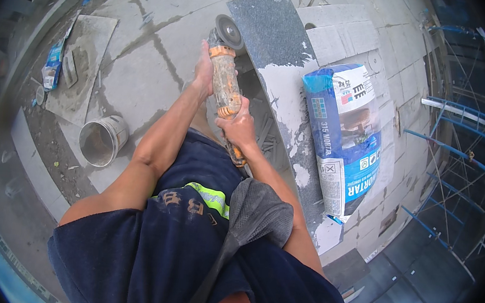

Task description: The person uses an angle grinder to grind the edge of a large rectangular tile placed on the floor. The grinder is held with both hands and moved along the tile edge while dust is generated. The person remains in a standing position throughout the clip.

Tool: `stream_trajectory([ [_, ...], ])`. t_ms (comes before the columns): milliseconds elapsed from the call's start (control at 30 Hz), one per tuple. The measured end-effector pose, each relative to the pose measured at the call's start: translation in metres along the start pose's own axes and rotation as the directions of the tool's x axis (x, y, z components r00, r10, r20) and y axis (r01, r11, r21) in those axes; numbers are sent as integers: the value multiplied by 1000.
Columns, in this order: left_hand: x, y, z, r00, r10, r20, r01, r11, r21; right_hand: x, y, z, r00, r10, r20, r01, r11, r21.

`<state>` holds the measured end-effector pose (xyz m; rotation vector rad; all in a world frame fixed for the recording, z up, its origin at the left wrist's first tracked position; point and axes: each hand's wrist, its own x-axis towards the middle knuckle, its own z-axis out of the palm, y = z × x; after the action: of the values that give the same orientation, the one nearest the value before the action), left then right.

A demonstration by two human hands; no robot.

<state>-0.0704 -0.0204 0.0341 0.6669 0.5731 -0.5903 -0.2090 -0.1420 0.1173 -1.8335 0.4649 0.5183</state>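
The angle grinder lies in front of the person's body, its long axis pointing away and leaning slightly left, roughly in line with the long dark stone slab to its right. Its cutting disc sits at the far end, by the slab's left edge; whether they touch cannot be told. The left hand is nearer the disc, wrapped along the body's left side, fingers partly hidden; the right hand is closed around the rear grip. Beyond the slab rests a mortar bag; a bucket stands to the left.
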Motion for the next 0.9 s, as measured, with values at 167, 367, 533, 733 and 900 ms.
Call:
stream_trajectory([
  [167,-8,-4,2,999,15,-28,-15,1000,6,-8,1,0,1000,6,-6,-6,1000,20],
  [367,-14,-7,4,1000,11,-26,-12,1000,-7,-10,8,-1,1000,-17,-7,17,1000,14],
  [533,-13,-5,4,1000,12,-17,-12,1000,5,-10,2,-2,1000,7,2,-7,1000,18],
  [733,2,3,-1,1000,-13,1,13,1000,12,3,-1,-2,1000,-26,7,26,999,-21],
  [900,10,13,2,1000,-12,-8,12,1000,24,16,-4,-1,1000,-5,14,5,999,-32],
])
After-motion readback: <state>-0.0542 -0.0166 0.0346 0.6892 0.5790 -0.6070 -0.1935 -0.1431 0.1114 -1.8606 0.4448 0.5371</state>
